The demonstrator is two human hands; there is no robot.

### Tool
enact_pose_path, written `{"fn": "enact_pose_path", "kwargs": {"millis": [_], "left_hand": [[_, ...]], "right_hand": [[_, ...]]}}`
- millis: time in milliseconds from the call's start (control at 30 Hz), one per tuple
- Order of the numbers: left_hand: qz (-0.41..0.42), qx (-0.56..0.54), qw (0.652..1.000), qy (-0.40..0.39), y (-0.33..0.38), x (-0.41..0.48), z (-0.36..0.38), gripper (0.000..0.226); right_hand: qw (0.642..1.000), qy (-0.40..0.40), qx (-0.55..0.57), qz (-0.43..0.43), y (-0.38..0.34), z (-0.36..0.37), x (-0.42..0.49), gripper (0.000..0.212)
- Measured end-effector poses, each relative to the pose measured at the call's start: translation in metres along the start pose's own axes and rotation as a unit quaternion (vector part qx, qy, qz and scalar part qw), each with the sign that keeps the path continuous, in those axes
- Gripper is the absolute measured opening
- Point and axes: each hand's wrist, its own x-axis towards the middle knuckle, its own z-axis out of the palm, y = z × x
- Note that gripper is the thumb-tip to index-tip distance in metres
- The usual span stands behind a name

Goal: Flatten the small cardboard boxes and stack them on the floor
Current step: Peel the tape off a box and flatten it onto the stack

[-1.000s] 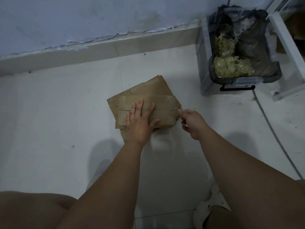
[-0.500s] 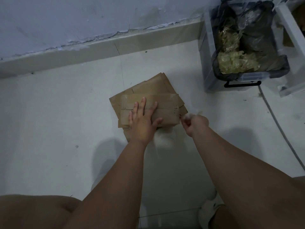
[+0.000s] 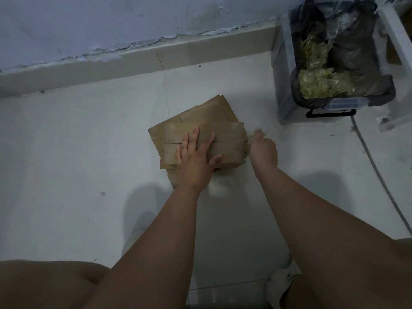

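Here, a head view looks down on a stack of flattened cardboard boxes (image 3: 211, 110) lying on the pale tiled floor (image 3: 78, 152); all positions are given relative to this stack.

Far left and nearer the viewer than the stack, a bare knee (image 3: 44, 284) fills the lower corner. Beyond the stack, a beige skirting (image 3: 111, 65) runs along the foot of a blue-white wall (image 3: 111, 21) whose paint is flaking at the lower edge.

The stack itself is brown and uneven, its lower sheets fanned out beyond the far and near sides. The top flattened box (image 3: 227, 134) lies lengthwise across the stack, roughly parallel to the skirting.

The left hand (image 3: 196, 159) rests palm down on this top box, fingers straight and spread, thumb out toward the right.

The right hand (image 3: 264, 150) is at the right-hand end of the top box, fingers curled. It is motion-blurred, so whether it pinches the cardboard edge cannot be told.

Right of the stack and near the viewer, a white shoe (image 3: 278, 284) shows under the right arm.

Right of the stack and farther away stands a clear plastic bin (image 3: 283, 74), lined with a black bag (image 3: 356, 70) that holds crumpled yellowish film (image 3: 321, 85). A grey cable (image 3: 374, 166) runs over the floor from the bin toward the viewer. Farthest right is a white frame (image 3: 392, 30).
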Motion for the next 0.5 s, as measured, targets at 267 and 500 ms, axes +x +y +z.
{"fn": "enact_pose_path", "kwargs": {"millis": [267,500], "left_hand": [[-0.004,0.001,1.000,-0.002,0.001,0.001,0.002,0.057],[-0.004,-0.001,1.000,0.007,0.001,0.001,0.004,0.057]], "right_hand": [[0.972,-0.005,0.044,-0.232,-0.021,0.007,-0.018,0.018],[0.981,-0.061,0.009,-0.184,-0.030,0.014,-0.027,0.020]]}}
